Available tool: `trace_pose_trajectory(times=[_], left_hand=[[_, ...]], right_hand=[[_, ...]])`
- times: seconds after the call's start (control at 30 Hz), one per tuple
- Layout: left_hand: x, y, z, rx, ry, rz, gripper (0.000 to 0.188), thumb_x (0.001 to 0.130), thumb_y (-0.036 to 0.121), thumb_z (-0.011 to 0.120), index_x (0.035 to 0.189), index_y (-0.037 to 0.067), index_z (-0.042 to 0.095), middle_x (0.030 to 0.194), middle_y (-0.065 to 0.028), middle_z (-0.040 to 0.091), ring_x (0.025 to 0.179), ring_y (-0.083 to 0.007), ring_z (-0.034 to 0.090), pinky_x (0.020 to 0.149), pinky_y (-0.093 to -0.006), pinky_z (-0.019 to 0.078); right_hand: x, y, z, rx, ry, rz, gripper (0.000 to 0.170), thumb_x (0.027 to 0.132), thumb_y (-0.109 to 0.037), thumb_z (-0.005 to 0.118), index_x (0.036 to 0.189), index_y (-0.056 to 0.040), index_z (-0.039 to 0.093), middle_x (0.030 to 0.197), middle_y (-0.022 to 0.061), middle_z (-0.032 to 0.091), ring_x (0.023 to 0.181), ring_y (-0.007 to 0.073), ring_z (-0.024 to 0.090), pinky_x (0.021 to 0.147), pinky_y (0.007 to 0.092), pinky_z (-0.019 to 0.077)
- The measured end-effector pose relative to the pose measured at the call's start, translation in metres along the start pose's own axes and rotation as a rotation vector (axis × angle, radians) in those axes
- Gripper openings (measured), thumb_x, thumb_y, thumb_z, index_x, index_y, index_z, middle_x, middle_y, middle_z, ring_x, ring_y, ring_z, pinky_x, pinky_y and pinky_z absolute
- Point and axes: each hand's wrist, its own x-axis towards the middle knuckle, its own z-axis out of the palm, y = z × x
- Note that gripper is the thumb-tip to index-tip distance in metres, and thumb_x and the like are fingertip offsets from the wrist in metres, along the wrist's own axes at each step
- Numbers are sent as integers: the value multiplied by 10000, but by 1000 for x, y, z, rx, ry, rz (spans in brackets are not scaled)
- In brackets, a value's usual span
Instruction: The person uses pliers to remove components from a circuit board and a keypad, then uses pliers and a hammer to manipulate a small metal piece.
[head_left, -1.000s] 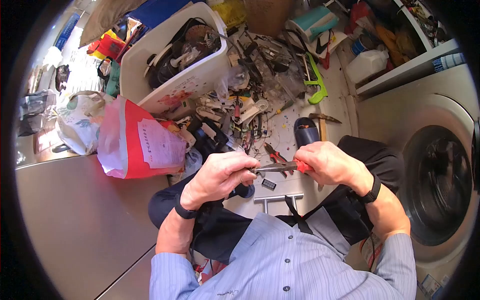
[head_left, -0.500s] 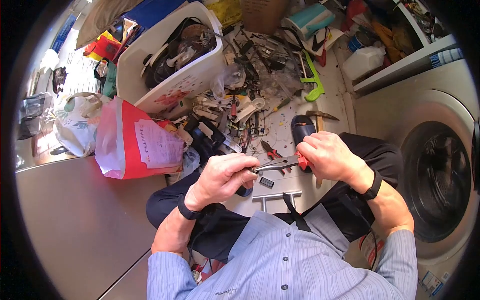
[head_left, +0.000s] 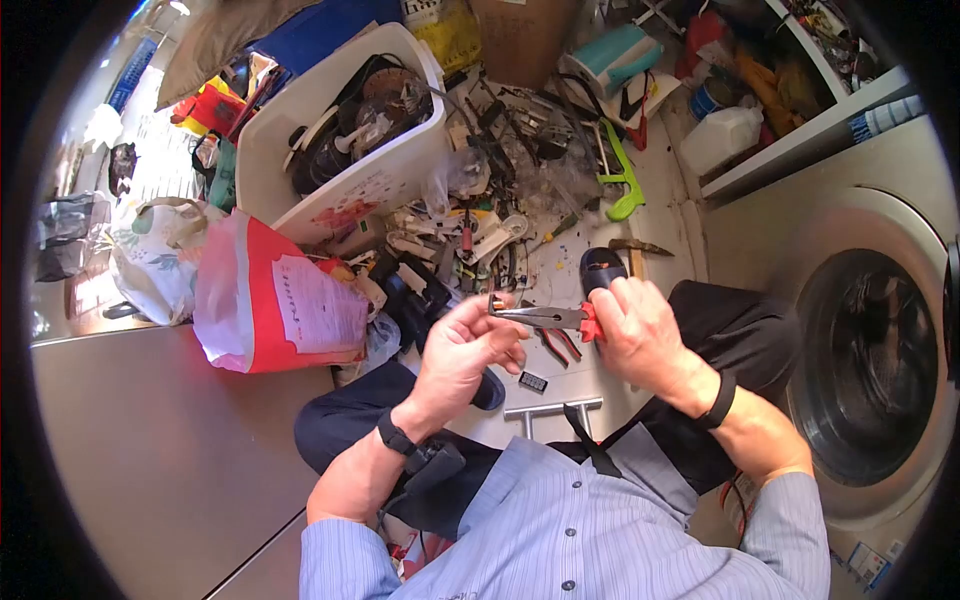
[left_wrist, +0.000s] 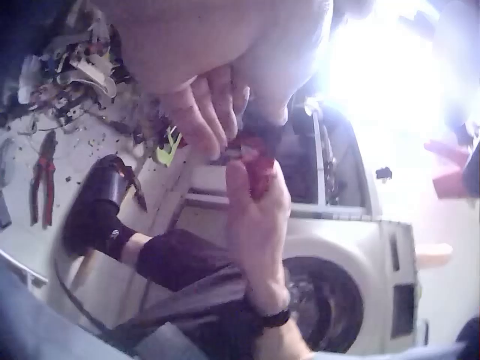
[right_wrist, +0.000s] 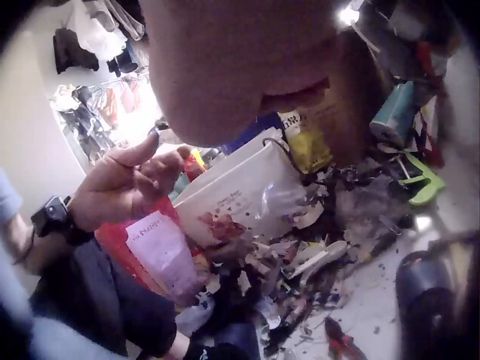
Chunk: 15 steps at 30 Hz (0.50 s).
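My right hand (head_left: 640, 330) grips the red handles of long-nosed pliers (head_left: 550, 317), whose metal jaws point left. At their tip sits a small dark and brass-coloured piece (head_left: 495, 303), too small to identify. Beside that tip, my left hand (head_left: 462, 352) has its thumb and fingers apart and loosely bent. The right wrist view shows the same left hand (right_wrist: 124, 187) palm inward, with the thumb raised. In the left wrist view, red handles (left_wrist: 260, 174) show in the right hand, partly hidden by the left fingers.
Red-handled pliers (head_left: 558, 346) and a small black block (head_left: 533, 382) lie on the floor near a metal bar handle (head_left: 550, 408). Beyond are scattered scraps, a white bin (head_left: 370, 190), a hammer (head_left: 638, 250) and a green-framed saw (head_left: 625, 190). A washing machine (head_left: 760, 250) stands right.
The left hand has let go of the small piece and its fingers have spread, moving slightly down and left. The pliers now hold the piece at their tip, raised a little.
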Motion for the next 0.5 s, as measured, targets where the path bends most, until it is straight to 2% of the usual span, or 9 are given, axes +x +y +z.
trace_pose_trajectory(times=[0.1, 0.13, 0.23, 0.27, 0.37, 0.4, 0.43, 0.47, 0.5], left_hand=[[4, -28, 14, 96, -26, -30, 398, 1060, 237, 615, 1380, 10, 551, 1243, -155, 686, 1112, -234, 682, 886, -366, 598], [6, -32, 22, 160, -45, -54, 468, 1085, 304, 565, 1445, 17, 482, 1304, -147, 655, 1209, -254, 641, 947, -393, 581], [16, -41, 38, 342, -32, -103, 499, 1082, 357, 563, 1427, 26, 421, 1316, -127, 639, 1195, -215, 644, 900, -393, 596], [16, -46, 46, 355, 61, -79, 551, 1049, 439, 593, 1305, -39, 494, 1104, -180, 700, 1057, -205, 667, 874, -355, 564], [25, -79, 52, 345, 173, -92, 559, 1054, 471, 556, 1275, -42, 533, 1143, -184, 697, 1093, -245, 660, 936, -384, 529], [27, -90, 54, 297, 222, -60, 567, 1057, 486, 525, 1257, -42, 564, 1234, -194, 677, 1135, -273, 639, 996, -406, 490], [28, -93, 58, 237, 244, -54, 470, 1075, 426, 526, 1236, -14, 561, 1255, -162, 659, 1146, -240, 627, 996, -386, 492], [26, -98, 61, 36, 206, -71, 394, 1088, 387, 521, 1234, 22, 551, 1227, -116, 645, 1119, -211, 624, 985, -376, 509], [25, -102, 63, -163, 164, -89, 318, 1101, 347, 516, 1231, 58, 541, 1199, -70, 631, 1091, -182, 621, 975, -367, 526]], right_hand=[[-5, -15, 14, 30, -12, 118, 191, 827, -121, 697, 903, -49, 536, 831, 133, 526, 746, 303, 585, 638, 425, 493], [-7, -19, 18, 37, -55, 153, 199, 833, -127, 697, 921, -41, 540, 843, 144, 538, 753, 313, 600, 635, 433, 511], [-13, -29, 28, 32, -137, 248, 235, 855, -148, 703, 974, -15, 550, 890, 176, 577, 787, 343, 640, 633, 450, 559], [-13, -34, 30, 40, -155, 297, 262, 857, -164, 721, 989, -10, 554, 907, 182, 590, 810, 350, 653, 645, 457, 573], [-18, -48, 39, 6, -199, 326, 342, 854, -187, 731, 1069, 8, 550, 971, 186, 593, 861, 359, 658, 667, 451, 589], [-23, -54, 42, -1, -207, 350, 354, 844, -177, 722, 1084, 6, 535, 976, 199, 584, 858, 376, 650, 677, 480, 576], [-25, -62, 41, -13, -218, 374, 369, 834, -166, 714, 1098, 3, 521, 980, 212, 575, 855, 393, 643, 688, 508, 563], [-28, -72, 42, -88, -237, 380, 359, 843, -140, 696, 1111, 25, 524, 1012, 206, 585, 884, 365, 655, 696, 447, 596], [-35, -78, 38, -51, -263, 368, 457, 833, -132, 670, 1194, 93, 502, 1037, 235, 582, 902, 384, 649, 709, 460, 590]])
